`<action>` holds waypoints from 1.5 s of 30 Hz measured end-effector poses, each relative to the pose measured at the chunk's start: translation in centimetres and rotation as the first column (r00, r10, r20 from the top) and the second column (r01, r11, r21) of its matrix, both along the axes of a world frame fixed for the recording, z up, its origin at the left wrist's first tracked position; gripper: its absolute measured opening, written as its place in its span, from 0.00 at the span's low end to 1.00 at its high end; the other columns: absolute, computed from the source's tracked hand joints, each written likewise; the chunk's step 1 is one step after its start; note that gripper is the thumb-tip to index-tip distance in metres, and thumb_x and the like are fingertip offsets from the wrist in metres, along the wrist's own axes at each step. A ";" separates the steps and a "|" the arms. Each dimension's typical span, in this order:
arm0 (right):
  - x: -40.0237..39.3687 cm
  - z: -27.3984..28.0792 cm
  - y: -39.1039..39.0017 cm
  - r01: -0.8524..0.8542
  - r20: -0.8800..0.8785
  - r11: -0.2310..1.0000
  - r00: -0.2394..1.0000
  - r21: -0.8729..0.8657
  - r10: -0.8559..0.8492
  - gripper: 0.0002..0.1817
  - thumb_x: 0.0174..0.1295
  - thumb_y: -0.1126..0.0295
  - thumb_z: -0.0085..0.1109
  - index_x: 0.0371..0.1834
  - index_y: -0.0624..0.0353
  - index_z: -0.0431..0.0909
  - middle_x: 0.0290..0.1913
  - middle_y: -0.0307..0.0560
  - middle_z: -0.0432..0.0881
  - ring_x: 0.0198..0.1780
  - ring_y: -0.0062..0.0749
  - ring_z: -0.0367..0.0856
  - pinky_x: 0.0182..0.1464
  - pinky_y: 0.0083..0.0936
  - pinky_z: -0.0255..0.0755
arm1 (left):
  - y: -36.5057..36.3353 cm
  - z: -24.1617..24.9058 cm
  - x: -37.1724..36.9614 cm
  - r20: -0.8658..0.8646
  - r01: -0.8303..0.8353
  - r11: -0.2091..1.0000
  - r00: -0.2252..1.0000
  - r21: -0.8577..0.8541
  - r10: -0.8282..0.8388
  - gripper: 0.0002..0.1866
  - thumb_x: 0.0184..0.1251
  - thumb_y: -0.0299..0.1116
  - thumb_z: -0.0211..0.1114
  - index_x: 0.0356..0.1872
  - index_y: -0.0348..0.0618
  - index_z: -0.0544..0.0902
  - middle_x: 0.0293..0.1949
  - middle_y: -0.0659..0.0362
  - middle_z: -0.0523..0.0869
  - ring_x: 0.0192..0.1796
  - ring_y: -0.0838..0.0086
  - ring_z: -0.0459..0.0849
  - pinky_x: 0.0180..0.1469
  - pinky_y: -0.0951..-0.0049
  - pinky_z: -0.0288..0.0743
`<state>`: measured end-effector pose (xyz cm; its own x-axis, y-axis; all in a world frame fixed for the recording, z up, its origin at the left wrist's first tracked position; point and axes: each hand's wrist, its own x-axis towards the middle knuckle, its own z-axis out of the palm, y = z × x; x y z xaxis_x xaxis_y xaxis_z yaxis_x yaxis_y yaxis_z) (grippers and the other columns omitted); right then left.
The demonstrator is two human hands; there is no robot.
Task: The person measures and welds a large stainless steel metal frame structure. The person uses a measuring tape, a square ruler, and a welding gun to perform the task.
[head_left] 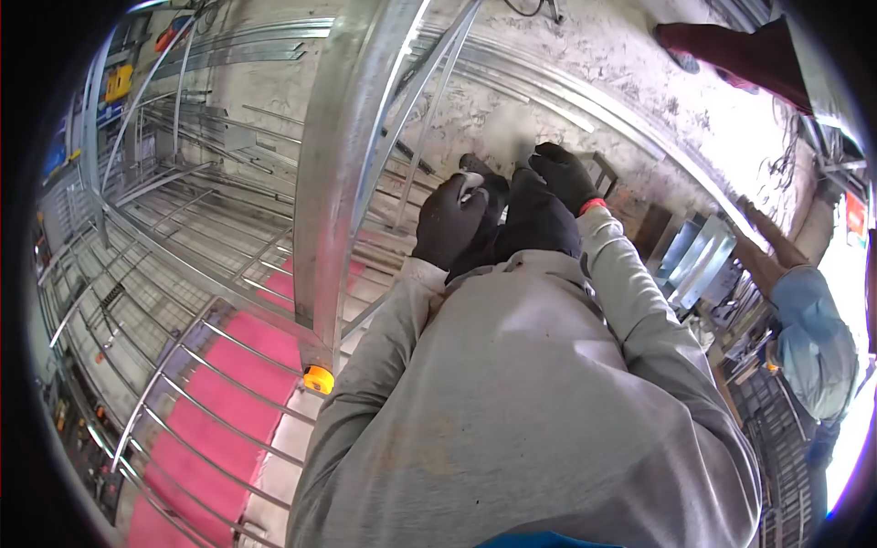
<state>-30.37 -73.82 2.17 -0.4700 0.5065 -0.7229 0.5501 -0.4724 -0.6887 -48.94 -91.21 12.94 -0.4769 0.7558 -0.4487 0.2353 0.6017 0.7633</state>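
Both hands wear dark gloves and are held low in front of the body, by the dark trousers (537, 215). My left hand (452, 216) has its fingers curled, with a small pale spot showing at the fingertips; what it holds, if anything, is too small to name. On the other side of the trousers, my right hand (564, 175) is bent inward with its fingers curled, and its fingertips are partly hidden. A red band (592, 206) circles the right wrist. Left of my left hand stands an upright metal post (331, 173).
A metal frame with curved bars (196, 363) fills the lower left, over a pink sheet (224, 402). A yellow tape measure (318, 379) sits at the post's foot. Long metal profiles (548, 91) lie behind. Two other people are at the right, one in blue (813, 329).
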 end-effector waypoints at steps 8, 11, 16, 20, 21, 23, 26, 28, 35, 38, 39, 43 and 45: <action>5.7 -10.4 -3.3 0.250 -0.102 0.968 0.963 -0.017 -0.251 0.18 0.72 0.61 0.63 0.61 0.55 0.86 0.48 0.47 0.92 0.49 0.31 0.88 0.56 0.30 0.78 | -2.0 -14.9 -2.2 -0.099 -0.121 0.906 0.991 -0.405 0.088 0.24 0.67 0.43 0.70 0.59 0.37 0.86 0.53 0.43 0.92 0.55 0.48 0.91 0.60 0.55 0.83; 5.2 -9.1 -1.6 0.211 -0.005 0.974 0.978 0.082 -0.211 0.17 0.73 0.63 0.62 0.60 0.57 0.86 0.44 0.42 0.90 0.45 0.25 0.84 0.54 0.28 0.78 | -3.1 -22.7 -4.4 -0.060 -0.129 0.809 0.991 -0.573 0.116 0.21 0.68 0.41 0.66 0.55 0.36 0.85 0.47 0.43 0.93 0.49 0.49 0.92 0.55 0.54 0.83; 3.5 -17.8 -2.0 0.313 0.101 0.946 0.942 0.083 -0.320 0.17 0.71 0.60 0.64 0.56 0.58 0.85 0.40 0.43 0.88 0.42 0.26 0.83 0.49 0.29 0.78 | -9.0 -40.5 -6.4 -0.079 0.403 0.573 0.766 -0.713 -0.637 0.18 0.65 0.39 0.65 0.49 0.37 0.86 0.52 0.46 0.92 0.55 0.47 0.90 0.57 0.54 0.82; 2.3 -25.8 -2.0 0.290 0.042 0.950 0.954 0.112 -0.296 0.20 0.71 0.62 0.65 0.62 0.59 0.84 0.43 0.50 0.89 0.44 0.35 0.89 0.51 0.34 0.81 | -11.6 -52.7 -6.2 -0.061 -0.296 0.641 0.930 -0.708 0.363 0.33 0.60 0.45 0.72 0.63 0.34 0.80 0.58 0.37 0.89 0.61 0.43 0.87 0.65 0.55 0.80; 2.3 -27.7 -1.8 0.234 0.073 0.961 0.966 0.149 -0.247 0.16 0.70 0.65 0.65 0.55 0.63 0.83 0.46 0.55 0.89 0.47 0.48 0.90 0.51 0.40 0.81 | -11.3 -54.6 -6.2 -0.101 -0.371 0.601 0.895 -0.708 0.434 0.41 0.57 0.49 0.75 0.67 0.31 0.77 0.60 0.33 0.87 0.62 0.43 0.87 0.67 0.56 0.80; 1.3 -27.0 0.1 0.126 0.195 0.988 0.971 0.087 -0.141 0.13 0.69 0.67 0.65 0.52 0.63 0.82 0.46 0.56 0.89 0.48 0.53 0.89 0.51 0.43 0.81 | -11.1 -58.5 -6.4 -0.186 -0.445 0.572 0.871 -0.689 0.454 0.42 0.58 0.51 0.74 0.68 0.31 0.76 0.62 0.32 0.86 0.63 0.41 0.87 0.67 0.54 0.80; 2.8 -28.6 2.2 -0.154 0.189 0.950 0.976 0.272 0.104 0.12 0.68 0.71 0.65 0.50 0.64 0.81 0.47 0.56 0.87 0.48 0.56 0.87 0.50 0.44 0.80 | -11.4 -64.0 -7.8 -0.292 -0.527 0.543 0.837 -0.654 0.462 0.43 0.60 0.53 0.73 0.70 0.31 0.74 0.65 0.31 0.84 0.64 0.39 0.86 0.66 0.51 0.79; 4.0 -29.3 3.6 -0.324 0.070 0.699 0.928 0.638 0.366 0.13 0.66 0.74 0.65 0.53 0.65 0.81 0.48 0.53 0.86 0.45 0.52 0.86 0.49 0.42 0.80 | -11.8 -67.6 -9.3 -0.360 -0.558 0.519 0.824 -0.647 0.437 0.44 0.62 0.55 0.72 0.71 0.31 0.73 0.68 0.30 0.82 0.65 0.38 0.86 0.65 0.48 0.79; 2.2 -26.7 7.7 -0.010 0.202 0.984 0.979 0.180 -0.027 0.24 0.68 0.75 0.65 0.67 0.71 0.79 0.61 0.56 0.85 0.62 0.39 0.84 0.64 0.35 0.77 | -15.1 -79.4 -12.4 -0.423 -0.592 0.562 0.806 -0.578 0.414 0.40 0.60 0.50 0.71 0.64 0.25 0.76 0.60 0.33 0.86 0.60 0.37 0.86 0.63 0.49 0.78; 3.1 -27.2 8.3 -0.008 0.208 0.986 0.978 0.169 -0.028 0.27 0.67 0.75 0.67 0.69 0.73 0.77 0.59 0.57 0.84 0.61 0.39 0.85 0.62 0.35 0.80 | -14.8 -80.2 -12.2 -0.415 -0.546 0.580 0.837 -0.605 0.357 0.35 0.62 0.48 0.70 0.62 0.29 0.78 0.58 0.37 0.87 0.58 0.40 0.87 0.62 0.49 0.77; 3.4 -27.7 8.2 -0.009 0.171 0.975 0.985 0.222 -0.029 0.27 0.66 0.76 0.67 0.68 0.71 0.77 0.55 0.57 0.84 0.57 0.41 0.86 0.58 0.36 0.80 | -14.4 -80.2 -11.9 -0.409 -0.533 0.576 0.846 -0.620 0.343 0.33 0.63 0.47 0.70 0.62 0.30 0.79 0.57 0.38 0.88 0.58 0.42 0.87 0.61 0.48 0.77; 4.0 -28.7 7.8 -0.022 0.083 0.887 0.996 0.462 -0.019 0.23 0.64 0.77 0.67 0.63 0.65 0.81 0.41 0.56 0.86 0.40 0.49 0.89 0.44 0.39 0.81 | -13.7 -78.1 -12.2 -0.413 -0.465 0.560 0.882 -0.686 0.227 0.26 0.66 0.45 0.68 0.59 0.36 0.82 0.55 0.43 0.89 0.56 0.47 0.89 0.60 0.48 0.77; 4.0 -28.5 7.5 -0.044 0.084 0.874 0.996 0.483 0.004 0.23 0.63 0.77 0.67 0.64 0.64 0.81 0.41 0.56 0.86 0.40 0.49 0.89 0.44 0.39 0.81 | -13.7 -76.7 -11.8 -0.387 -0.376 0.545 0.916 -0.749 0.100 0.23 0.68 0.43 0.67 0.57 0.38 0.83 0.54 0.46 0.90 0.55 0.49 0.89 0.59 0.47 0.76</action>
